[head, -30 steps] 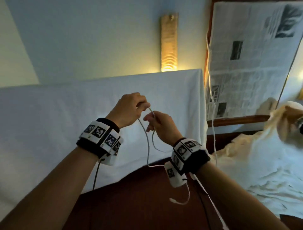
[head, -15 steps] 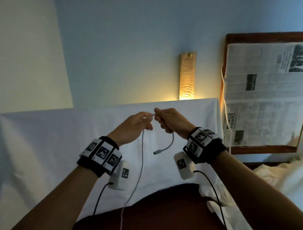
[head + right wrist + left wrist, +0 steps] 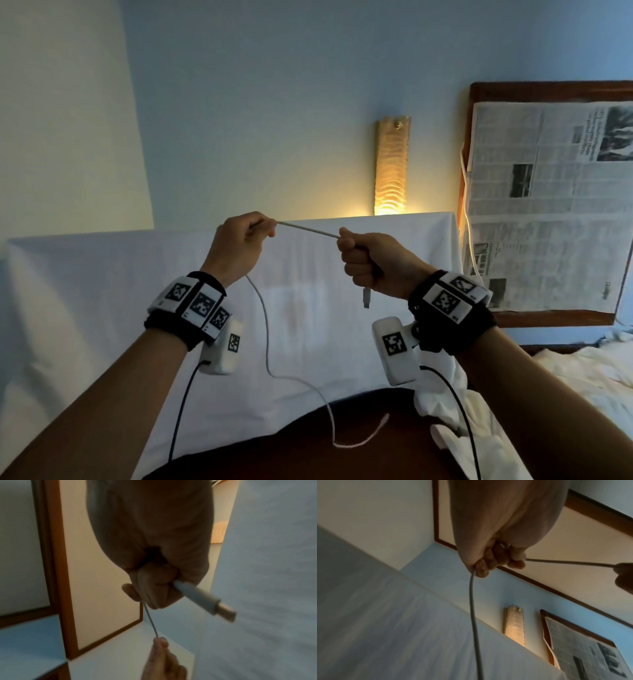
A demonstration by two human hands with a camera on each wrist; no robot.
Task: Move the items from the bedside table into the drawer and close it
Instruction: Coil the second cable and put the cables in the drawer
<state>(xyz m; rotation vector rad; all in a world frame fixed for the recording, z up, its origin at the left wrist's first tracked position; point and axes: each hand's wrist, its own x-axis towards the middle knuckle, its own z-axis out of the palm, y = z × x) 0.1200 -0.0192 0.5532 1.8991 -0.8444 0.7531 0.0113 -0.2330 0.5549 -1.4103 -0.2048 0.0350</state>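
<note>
Hands apart now; right wrist shows plug (image 3: 205, 600).

There were two hands, a left hand (image 3: 239, 246) and a right hand (image 3: 373, 267); one cable (image 3: 265, 335), with two plug ends in view, one plug (image 3: 366, 298) below the right fist and one far end (image 3: 383, 419) lying low on the dark surface; two marker wristbands (image 3: 195, 305), one per wrist; two white wrist cameras (image 3: 226, 346), each with one black lead; one lit wall lamp (image 3: 392, 164); one framed newspaper (image 3: 548, 205); one white sheet (image 3: 102, 308) draped upright.
</note>
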